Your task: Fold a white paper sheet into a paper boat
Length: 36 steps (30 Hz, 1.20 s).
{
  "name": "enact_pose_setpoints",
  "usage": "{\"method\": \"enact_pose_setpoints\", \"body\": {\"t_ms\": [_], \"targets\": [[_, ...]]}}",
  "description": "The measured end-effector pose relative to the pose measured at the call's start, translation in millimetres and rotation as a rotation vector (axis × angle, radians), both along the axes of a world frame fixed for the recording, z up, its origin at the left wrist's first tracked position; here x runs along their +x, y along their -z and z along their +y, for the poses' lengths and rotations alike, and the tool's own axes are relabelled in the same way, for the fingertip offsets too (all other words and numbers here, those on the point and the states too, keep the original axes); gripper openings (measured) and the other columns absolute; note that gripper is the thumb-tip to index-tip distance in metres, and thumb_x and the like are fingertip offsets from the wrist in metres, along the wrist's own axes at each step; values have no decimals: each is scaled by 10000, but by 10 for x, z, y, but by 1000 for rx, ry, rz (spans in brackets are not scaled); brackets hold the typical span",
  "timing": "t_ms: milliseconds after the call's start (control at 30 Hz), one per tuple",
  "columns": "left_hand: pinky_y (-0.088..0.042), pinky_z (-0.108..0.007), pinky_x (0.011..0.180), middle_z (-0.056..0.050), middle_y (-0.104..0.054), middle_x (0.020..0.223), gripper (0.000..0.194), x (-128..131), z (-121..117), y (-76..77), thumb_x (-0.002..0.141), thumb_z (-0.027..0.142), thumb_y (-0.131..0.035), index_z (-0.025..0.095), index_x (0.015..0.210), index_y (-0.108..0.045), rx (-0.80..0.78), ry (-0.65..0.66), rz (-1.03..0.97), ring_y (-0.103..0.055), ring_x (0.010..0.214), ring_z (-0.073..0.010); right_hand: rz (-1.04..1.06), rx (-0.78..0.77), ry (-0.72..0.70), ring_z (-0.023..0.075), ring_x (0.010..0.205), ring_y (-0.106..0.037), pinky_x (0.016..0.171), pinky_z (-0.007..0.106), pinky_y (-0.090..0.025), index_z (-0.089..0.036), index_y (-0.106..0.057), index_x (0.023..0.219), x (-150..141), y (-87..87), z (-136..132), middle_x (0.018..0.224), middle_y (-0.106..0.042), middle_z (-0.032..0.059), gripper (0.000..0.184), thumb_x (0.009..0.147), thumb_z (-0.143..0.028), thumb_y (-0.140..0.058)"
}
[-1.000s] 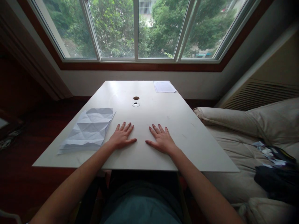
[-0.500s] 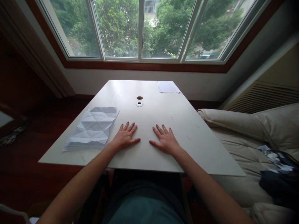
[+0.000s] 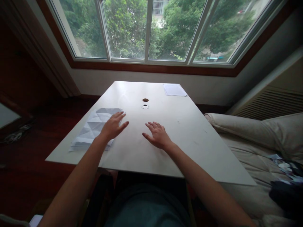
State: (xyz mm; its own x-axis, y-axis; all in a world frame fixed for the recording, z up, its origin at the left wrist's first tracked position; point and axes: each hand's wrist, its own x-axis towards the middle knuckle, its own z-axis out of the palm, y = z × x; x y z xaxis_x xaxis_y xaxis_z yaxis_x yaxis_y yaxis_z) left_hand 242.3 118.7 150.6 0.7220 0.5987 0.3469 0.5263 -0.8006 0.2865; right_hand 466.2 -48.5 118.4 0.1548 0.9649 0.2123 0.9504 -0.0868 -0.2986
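Note:
Creased white paper sheets (image 3: 91, 129) lie in a loose stack on the left part of the white table (image 3: 189, 151). My left hand (image 3: 113, 126) is over the right side of this stack, fingers stretched forward and thumb apart, holding nothing. Whether it touches the paper I cannot tell. Part of the stack is hidden behind this hand and forearm. My right hand (image 3: 157, 135) hovers low above the middle of the table, empty, with its thumb held away from the fingers.
More white sheets (image 3: 175, 90) lie at the table's far right corner. A round hole (image 3: 145, 100) and a ring-shaped cover (image 3: 145, 107) are near the table's middle. To the right stands a beige sofa (image 3: 241, 132) with dark cloth (image 3: 286, 195) on it. Windows (image 3: 127, 31) rise behind.
Both hands have lifted from lying flat on the table. My left hand has moved left and forward over the creased paper; my right hand has come slightly left. The view has shifted a little.

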Motion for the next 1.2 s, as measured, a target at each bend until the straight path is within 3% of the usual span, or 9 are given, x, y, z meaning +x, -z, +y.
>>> {"method": "enact_pose_setpoints", "body": {"t_ms": [133,233,333,567,833,1033,1200], "targets": [[-283,-447,1166,-154,-462,1487,699,-546,528,4,901,577,-446,107,1418,-471,-10,-408,118,-378,1399,-323,195,66,-116,251,1175,-507,1013,395,-381,-185,-560,1332,-389,-11,405,1259,-631,120,508,935,-495,-502],[-408,-492,1038,-211,-526,1404,715,-949,870,114,872,604,-439,102,1377,-503,-128,-691,207,-501,1278,-395,327,65,-165,228,1087,-542,967,362,-401,-173,-588,1285,-644,42,720,1112,-687,94,450,927,-441,-532],[-476,-492,915,-249,-594,1303,715,-1209,1085,246,831,596,-496,87,1332,-538,-297,-824,261,-572,1175,-439,403,36,-162,233,1085,-550,947,349,-404,-175,-581,1292,-837,107,997,1093,-691,86,444,923,-417,-535],[-483,-497,908,-257,-615,1276,679,-1336,1277,430,778,519,-593,87,1302,-558,-327,-885,254,-582,1171,-442,452,29,-83,248,1118,-538,1001,379,-374,-212,-576,1324,-1047,256,1350,1169,-665,103,440,929,-398,-521],[-467,-481,951,-218,-585,1340,700,-1288,1299,397,755,490,-617,126,1348,-539,-358,-892,174,-559,1213,-419,542,68,-65,236,1125,-588,1006,354,-401,-221,-685,1161,-1110,341,1464,1149,-714,74,313,910,-360,-561],[-492,-402,899,-156,-695,1120,571,-1290,1265,244,725,489,-666,142,1178,-648,-282,-868,-23,-641,1063,-345,677,169,-30,155,911,-685,858,254,-499,-203,-689,1063,-1039,316,1478,1059,-740,45,248,934,-346,-532],[-503,-309,749,-69,-715,955,505,-1085,1150,231,692,465,-702,187,1112,-672,-372,-797,-195,-666,853,-239,870,188,46,118,681,-700,645,219,-539,-192,-638,1008,-786,281,1344,943,-728,36,247,940,-399,-520]]}}
